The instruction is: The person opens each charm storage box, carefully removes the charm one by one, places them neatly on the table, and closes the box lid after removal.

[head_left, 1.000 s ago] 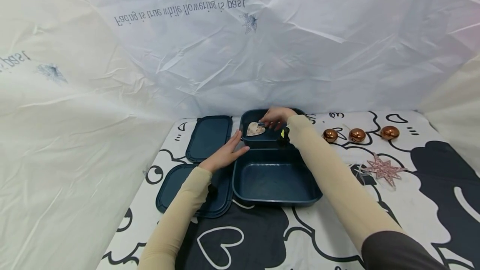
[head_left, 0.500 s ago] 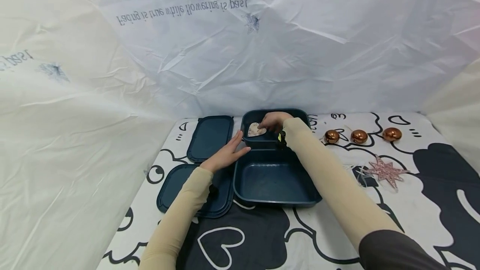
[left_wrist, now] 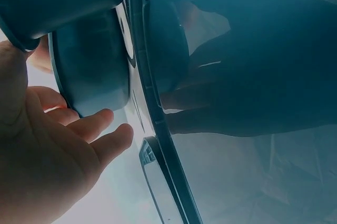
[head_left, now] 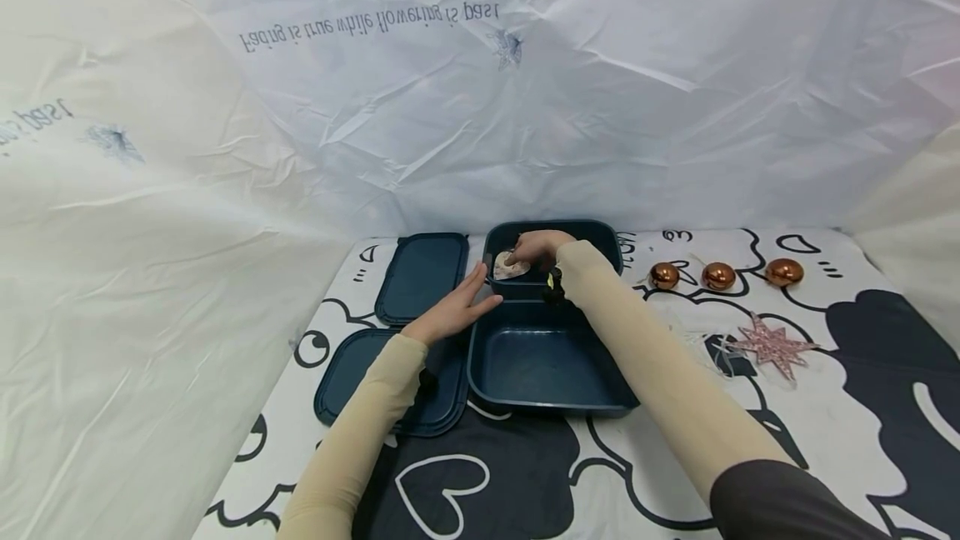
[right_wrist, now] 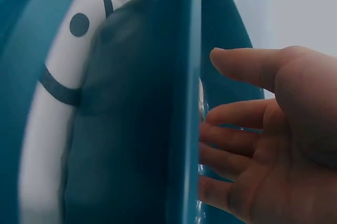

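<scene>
One heart (head_left: pixel 507 267) | far box (head_left: pixel 597 237) | partly under right hand (head_left: pixel 537 247) | left hand (head_left: pixel 454 307) near | both uncurled

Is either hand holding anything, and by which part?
Nothing visibly gripped: the right hand is at the heart ornament, thumb apart; the left hand, fingers extended, is by the boxes.

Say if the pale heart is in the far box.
In: the pale heart shows inside the far box, surrounded by its rim.
</scene>
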`<control>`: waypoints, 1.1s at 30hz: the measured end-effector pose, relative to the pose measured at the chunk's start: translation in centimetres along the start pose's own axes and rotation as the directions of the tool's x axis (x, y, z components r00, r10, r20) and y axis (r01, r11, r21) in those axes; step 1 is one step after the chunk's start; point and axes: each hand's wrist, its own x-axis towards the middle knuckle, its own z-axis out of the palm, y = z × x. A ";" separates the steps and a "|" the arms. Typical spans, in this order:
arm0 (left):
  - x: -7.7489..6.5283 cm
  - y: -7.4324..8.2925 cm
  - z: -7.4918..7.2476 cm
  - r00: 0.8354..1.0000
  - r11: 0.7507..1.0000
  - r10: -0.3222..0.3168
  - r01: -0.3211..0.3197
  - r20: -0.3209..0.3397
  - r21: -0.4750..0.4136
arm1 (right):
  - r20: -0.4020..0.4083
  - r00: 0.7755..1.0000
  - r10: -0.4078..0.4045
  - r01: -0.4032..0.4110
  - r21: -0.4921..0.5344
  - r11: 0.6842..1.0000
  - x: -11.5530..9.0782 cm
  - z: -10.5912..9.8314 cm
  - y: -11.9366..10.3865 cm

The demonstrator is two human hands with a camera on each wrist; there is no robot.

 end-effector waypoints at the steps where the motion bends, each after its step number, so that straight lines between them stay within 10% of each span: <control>1: 0.0 0.0 0.0 1.000 1.000 0.000 0.000 0.001 -0.002 | 0.005 1.000 -0.008 0.008 -0.009 1.000 0.1 0.1 0.0; 15: 0.0 -0.1 0.0 1.000 1.000 0.002 -0.002 0.001 -0.022 | 0.107 0.991 -0.079 0.073 0.056 0.996 -0.1 0.6 -1.1; 33: 0.1 -0.1 0.2 1.000 1.000 0.015 -0.016 -0.012 -0.027 | 0.137 0.991 -0.007 0.021 -0.103 0.994 -0.8 0.7 -0.9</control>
